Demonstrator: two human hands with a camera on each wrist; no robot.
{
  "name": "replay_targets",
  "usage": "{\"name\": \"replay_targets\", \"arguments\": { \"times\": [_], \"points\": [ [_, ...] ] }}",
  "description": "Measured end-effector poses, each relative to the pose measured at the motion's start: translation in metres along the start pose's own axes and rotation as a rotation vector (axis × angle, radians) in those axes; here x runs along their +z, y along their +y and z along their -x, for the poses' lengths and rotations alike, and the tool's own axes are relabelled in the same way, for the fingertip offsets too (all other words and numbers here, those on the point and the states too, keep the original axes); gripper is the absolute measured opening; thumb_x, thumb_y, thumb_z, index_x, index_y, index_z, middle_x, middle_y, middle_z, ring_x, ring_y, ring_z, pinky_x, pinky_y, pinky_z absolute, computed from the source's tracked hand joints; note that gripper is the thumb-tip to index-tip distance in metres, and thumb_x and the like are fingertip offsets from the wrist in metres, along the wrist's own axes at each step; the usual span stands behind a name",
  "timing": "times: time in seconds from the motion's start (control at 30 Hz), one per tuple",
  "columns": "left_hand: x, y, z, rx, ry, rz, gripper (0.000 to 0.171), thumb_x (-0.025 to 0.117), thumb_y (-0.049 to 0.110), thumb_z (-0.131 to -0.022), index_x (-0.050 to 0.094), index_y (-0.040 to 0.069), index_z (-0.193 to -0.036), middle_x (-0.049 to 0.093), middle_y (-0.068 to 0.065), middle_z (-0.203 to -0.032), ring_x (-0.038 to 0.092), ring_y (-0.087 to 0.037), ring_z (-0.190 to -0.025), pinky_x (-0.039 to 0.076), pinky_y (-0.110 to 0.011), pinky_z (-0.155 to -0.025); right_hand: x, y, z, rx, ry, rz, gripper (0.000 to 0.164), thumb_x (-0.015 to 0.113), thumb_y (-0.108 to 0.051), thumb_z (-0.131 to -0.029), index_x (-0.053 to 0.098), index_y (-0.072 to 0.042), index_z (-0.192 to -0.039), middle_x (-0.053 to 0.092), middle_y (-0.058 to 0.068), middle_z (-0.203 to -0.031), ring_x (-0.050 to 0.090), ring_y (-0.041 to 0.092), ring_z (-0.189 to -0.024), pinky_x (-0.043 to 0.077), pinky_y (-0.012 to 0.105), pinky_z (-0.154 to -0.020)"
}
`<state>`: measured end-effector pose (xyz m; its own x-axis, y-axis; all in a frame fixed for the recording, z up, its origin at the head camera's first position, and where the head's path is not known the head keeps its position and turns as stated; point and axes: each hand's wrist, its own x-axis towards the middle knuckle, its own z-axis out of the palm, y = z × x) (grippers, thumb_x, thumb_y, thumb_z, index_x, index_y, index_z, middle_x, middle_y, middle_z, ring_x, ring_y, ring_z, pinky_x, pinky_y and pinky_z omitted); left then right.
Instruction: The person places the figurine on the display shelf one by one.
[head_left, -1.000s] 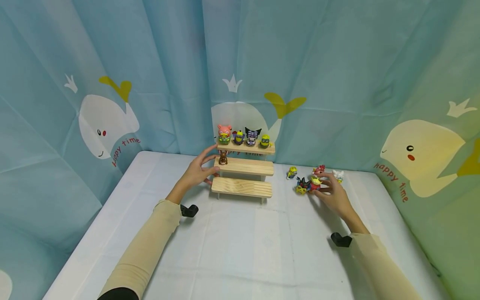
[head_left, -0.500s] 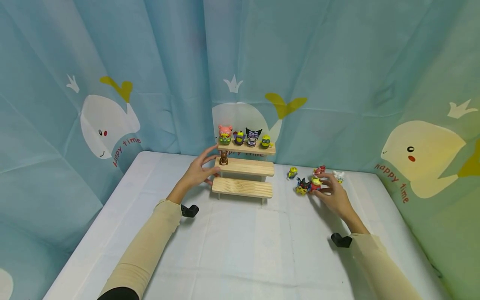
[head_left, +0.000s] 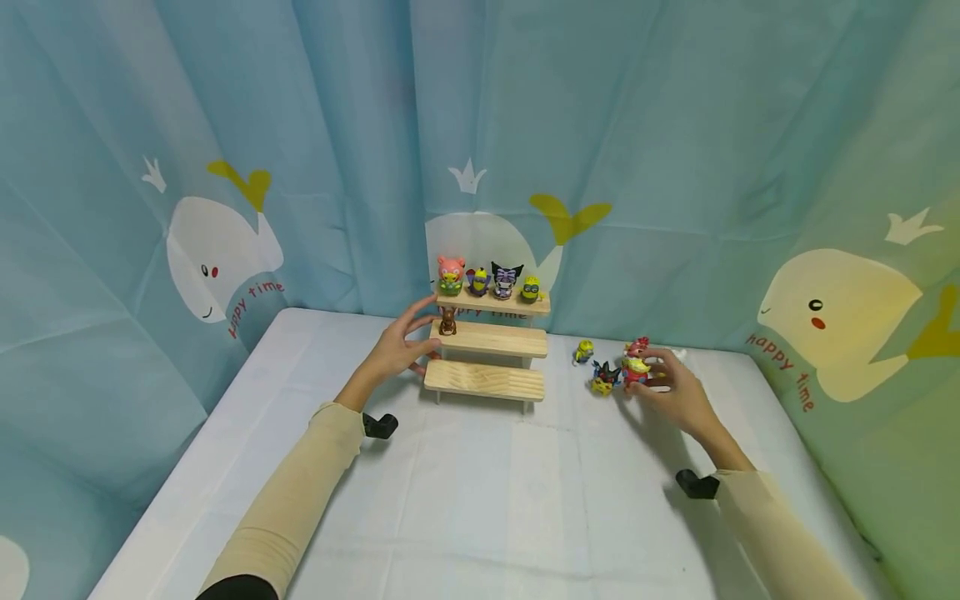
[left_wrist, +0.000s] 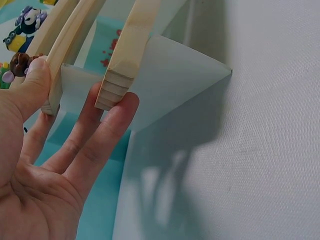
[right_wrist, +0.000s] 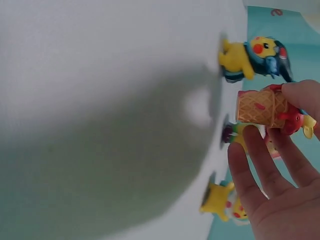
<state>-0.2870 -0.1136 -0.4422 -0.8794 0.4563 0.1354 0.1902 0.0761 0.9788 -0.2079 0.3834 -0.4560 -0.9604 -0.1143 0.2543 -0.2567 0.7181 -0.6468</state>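
Observation:
My left hand (head_left: pixel 393 348) grips the left end of a three-tier wooden display shelf (head_left: pixel 487 337), thumb and fingers around its board ends (left_wrist: pixel 112 90). Close to the thumb, a brown figurine (head_left: pixel 447 322) sits on the middle tier. My right hand (head_left: pixel 675 396) pinches a small figurine (right_wrist: pixel 262 107) with a waffle-cone body and red upper part. Beside it stand a yellow figurine with a dark hood (head_left: pixel 604 377) and a red-pink figurine (head_left: pixel 637 346). Another yellow figurine (right_wrist: pixel 222 200) shows near my fingers in the right wrist view; the head view mostly hides it behind my hand.
Along the top tier stand a pink-hooded figurine (head_left: pixel 451 276), a purple-winged yellow one (head_left: pixel 478 282), a black-eared one (head_left: pixel 506 282) and a goggled yellow one (head_left: pixel 530 289). A small yellow figurine (head_left: pixel 582 352) stands right of the shelf. A blue curtain (head_left: pixel 675 125) hangs behind the white table (head_left: pixel 487 500).
My right hand has shifted slightly right with the figurine, opening a small gap from the dark-hooded one. The white figurine is now mostly hidden behind that hand. My left hand keeps its hold.

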Motion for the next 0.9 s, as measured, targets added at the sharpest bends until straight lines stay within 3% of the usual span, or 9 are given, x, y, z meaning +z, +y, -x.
{"name": "replay_targets", "arguments": {
  "times": [0.1,0.2,0.4,0.47,0.63,0.83,0.9],
  "points": [
    [0.0,0.0,0.0,0.003,-0.001,-0.001,0.079,0.067,0.009,-0.101,0.025,0.029,-0.165,0.03,-0.025,-0.163,0.068,-0.052,-0.102,0.051,-0.076,-0.071,-0.007,-0.007,0.001,-0.001,0.0,0.014,0.056,0.078,-0.011,-0.093,0.052,-0.005,-0.142,0.066,0.032,-0.125,0.07,0.047,-0.1,0.059,0.036,-0.078],
    [0.0,0.001,-0.001,0.004,-0.001,0.001,0.078,0.066,0.008,-0.102,0.025,0.028,-0.165,0.029,-0.027,-0.163,0.067,-0.055,-0.103,0.051,-0.076,-0.071,-0.013,-0.012,0.003,-0.003,-0.004,0.019,0.056,0.078,-0.014,-0.095,0.052,-0.006,-0.144,0.066,0.031,-0.124,0.071,0.042,-0.099,0.057,0.027,-0.074],
    [-0.001,0.001,-0.001,0.011,-0.004,0.0,0.079,0.067,0.008,-0.101,0.024,0.027,-0.165,0.03,-0.026,-0.163,0.067,-0.054,-0.104,0.051,-0.076,-0.07,-0.023,-0.018,0.005,-0.004,0.01,-0.001,0.057,0.078,-0.019,-0.095,0.052,-0.008,-0.144,0.069,0.026,-0.121,0.067,0.0,-0.091,0.053,0.017,-0.073],
    [-0.001,0.0,-0.001,0.013,-0.004,-0.001,0.079,0.067,0.009,-0.101,0.024,0.028,-0.165,0.03,-0.026,-0.163,0.067,-0.054,-0.104,0.051,-0.076,-0.07,-0.026,-0.02,0.006,-0.003,0.02,-0.025,0.057,0.078,-0.019,-0.095,0.051,-0.008,-0.144,0.068,0.027,-0.123,0.063,-0.008,-0.09,0.052,0.015,-0.072],
    [-0.002,-0.001,-0.001,0.015,-0.004,-0.005,0.079,0.067,0.01,-0.101,0.024,0.029,-0.165,0.03,-0.025,-0.163,0.068,-0.053,-0.103,0.052,-0.076,-0.07,-0.033,-0.023,0.008,-0.004,0.041,-0.086,0.056,0.076,-0.015,-0.096,0.049,-0.008,-0.145,0.065,0.024,-0.126,0.064,-0.007,-0.093,0.054,0.012,-0.073],
    [-0.001,-0.001,-0.001,0.012,-0.008,-0.005,0.079,0.067,0.01,-0.101,0.025,0.028,-0.165,0.03,-0.026,-0.163,0.066,-0.054,-0.106,0.051,-0.076,-0.07,-0.039,-0.025,0.009,0.024,0.059,-0.139,0.058,0.077,-0.014,-0.095,0.049,-0.012,-0.146,0.066,-0.005,-0.118,0.066,-0.004,-0.095,0.054,0.013,-0.073],
    [-0.001,-0.001,-0.001,0.009,-0.008,-0.007,0.078,0.067,0.01,-0.101,0.025,0.028,-0.165,0.029,-0.026,-0.163,0.066,-0.055,-0.107,0.051,-0.076,-0.07,-0.041,-0.026,0.009,0.03,0.064,-0.147,0.058,0.077,-0.014,-0.095,0.049,-0.013,-0.146,0.065,-0.009,-0.118,0.066,-0.004,-0.095,0.054,0.013,-0.073]
  ]
}}
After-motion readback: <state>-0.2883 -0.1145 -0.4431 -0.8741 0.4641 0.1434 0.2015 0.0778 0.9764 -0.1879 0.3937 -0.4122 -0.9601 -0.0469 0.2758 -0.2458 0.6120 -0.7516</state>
